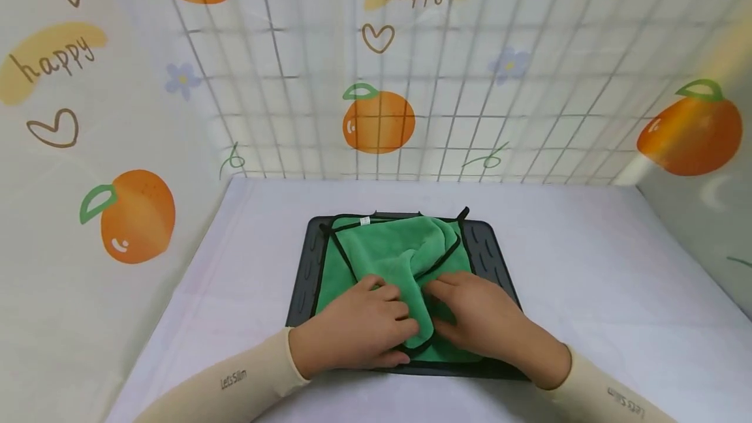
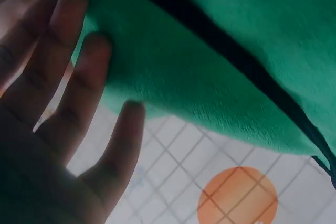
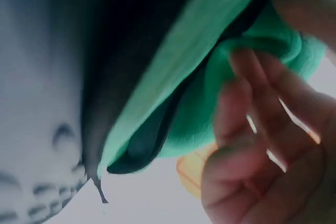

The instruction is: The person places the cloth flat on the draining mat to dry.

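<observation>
A green towel (image 1: 376,240) with black edging lies on a dark tray (image 1: 496,253), its upper layer folded into a bunched ridge. My left hand (image 1: 358,325) rests over the towel's left part. In the left wrist view, the extended fingers (image 2: 94,59) touch the green pile beside a black trim strip. From the right, my right hand (image 1: 487,312) reaches to the folded ridge. Its bent fingers (image 3: 241,66) meet a fold in the right wrist view, with no plain grip on it. The fingertips of both hands are partly hidden by cloth.
White cloth covers the table (image 1: 587,266) around the tray. A white wire grid (image 1: 529,129) stands behind, with a curtain printed with oranges and hearts. Similar printed sheets (image 1: 88,149) form the side walls.
</observation>
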The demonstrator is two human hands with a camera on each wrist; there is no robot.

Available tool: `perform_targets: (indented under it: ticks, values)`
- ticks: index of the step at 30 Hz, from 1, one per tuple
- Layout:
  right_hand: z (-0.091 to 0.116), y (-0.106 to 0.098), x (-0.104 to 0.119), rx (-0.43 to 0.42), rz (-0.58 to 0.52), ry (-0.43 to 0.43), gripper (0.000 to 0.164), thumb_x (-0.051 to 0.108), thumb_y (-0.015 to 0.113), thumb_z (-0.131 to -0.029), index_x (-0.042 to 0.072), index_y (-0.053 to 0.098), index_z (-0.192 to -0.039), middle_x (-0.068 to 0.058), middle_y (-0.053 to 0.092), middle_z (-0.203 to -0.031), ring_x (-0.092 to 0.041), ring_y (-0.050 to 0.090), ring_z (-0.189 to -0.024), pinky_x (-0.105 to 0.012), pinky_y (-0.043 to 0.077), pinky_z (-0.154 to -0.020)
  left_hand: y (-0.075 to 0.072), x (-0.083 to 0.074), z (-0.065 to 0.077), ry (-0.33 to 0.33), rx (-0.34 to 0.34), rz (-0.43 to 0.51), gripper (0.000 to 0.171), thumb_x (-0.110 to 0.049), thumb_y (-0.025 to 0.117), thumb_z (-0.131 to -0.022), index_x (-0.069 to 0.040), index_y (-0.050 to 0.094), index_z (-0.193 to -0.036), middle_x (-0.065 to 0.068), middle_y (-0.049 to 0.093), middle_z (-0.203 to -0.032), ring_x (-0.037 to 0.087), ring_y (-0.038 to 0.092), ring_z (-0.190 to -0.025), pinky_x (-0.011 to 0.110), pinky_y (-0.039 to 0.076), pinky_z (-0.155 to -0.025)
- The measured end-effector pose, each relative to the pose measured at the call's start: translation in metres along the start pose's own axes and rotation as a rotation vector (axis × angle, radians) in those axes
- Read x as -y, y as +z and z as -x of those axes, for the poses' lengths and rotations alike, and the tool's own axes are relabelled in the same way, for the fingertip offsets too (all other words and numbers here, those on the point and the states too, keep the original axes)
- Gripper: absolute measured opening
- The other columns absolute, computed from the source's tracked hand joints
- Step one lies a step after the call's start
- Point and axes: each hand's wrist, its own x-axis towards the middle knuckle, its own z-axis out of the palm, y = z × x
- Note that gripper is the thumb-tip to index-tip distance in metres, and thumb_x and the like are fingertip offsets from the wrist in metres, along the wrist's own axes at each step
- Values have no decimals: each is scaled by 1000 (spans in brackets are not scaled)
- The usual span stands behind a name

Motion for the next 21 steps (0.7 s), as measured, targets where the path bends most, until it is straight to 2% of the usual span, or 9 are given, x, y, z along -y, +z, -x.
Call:
perform_targets:
  ticks: [3,6,10,13,17,21]
  values:
    - [-1,0,4,-36,23,-9,29,25,90,-83,18,75,-108,12,65,-97,-10,64,-90,-31,55,-72,3,-2,0,-11,-16,-26,30,-59,76,-89,-31,67,-93,-15,63,-86,13,56,-92,39,47,-90]
    - [-2,0,6,-24,11,-10,20,19,89,-84,22,75,-97,14,60,-89,-9,60,-84,-29,52,-68,6,-5,1,-19,-10,-44,26,-55,77,-88,-31,67,-91,-15,61,-84,13,54,-91,38,45,-88]
    - [-2,-3,6,-4,6,-30,18,14,87,-84,25,73,-88,16,55,-83,-7,55,-79,-26,49,-65,8,-7,1,-23,-2,-49,16,-44,77,-91,-33,66,-85,-15,59,-80,13,51,-85,34,38,-78]
    - [-1,-6,6,-17,3,-33,20,12,88,-82,25,74,-87,16,56,-84,-7,55,-79,-26,49,-65,7,-8,0,-20,0,-63,17,-33,75,-94,-34,66,-79,-16,56,-76,12,48,-80,32,32,-71]
    - [0,-9,6,-43,1,-28,20,13,91,-81,24,77,-90,14,63,-88,-7,58,-83,-28,52,-67,7,-9,0,-18,9,-72,21,-44,77,-92,-36,68,-75,-16,54,-73,11,47,-78,31,31,-68]
    - [2,-12,6,-51,4,-27,19,16,91,-82,25,76,-90,13,63,-88,-7,58,-83,-28,52,-67,7,-11,0,-6,40,-86,25,-41,76,-94,-36,67,-71,-16,54,-71,11,47,-76,30,31,-65]
